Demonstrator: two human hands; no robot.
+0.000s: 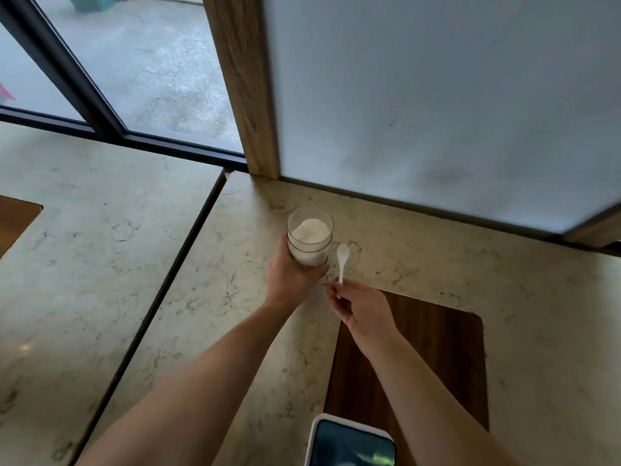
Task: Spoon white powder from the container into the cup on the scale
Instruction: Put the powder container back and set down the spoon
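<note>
The left hand [295,275] has its grip closed round the lower part of a clear container [309,237], thumb on the near left side and fingers wrapped under and behind it; whether the container stands on the bench or is lifted just off it cannot be told. The right hand [361,309] pinches the near end of a white plastic spoon [342,262] between thumb and fingertips, the other fingers curled in. The spoon points away from the person, its bowl just beside the container's right wall, and looks empty. Both forearms are bare and reach in from the lower edge.

The bench [437,264] is pale stone with thin grey veining. A dark wooden inlay [420,364] with rounded corners is set into it under the right forearm. A phone [351,442] in a white case lies at the near edge, screen up, partly on the inlay. A dark seam [174,280] runs diagonally between this bench and a second slab on the left, which carries a similar wooden inset at its far left edge. Behind stands a frosted panel [437,95] with a wooden post [242,85] at its left side. Left of the post, black-framed glass [151,62] looks out on grey paving.

The container is a straight-sided, open-topped cylinder with two thin dark rings round its wall. White powder [309,232] fills it well past half, heaped slightly in the middle.
</note>
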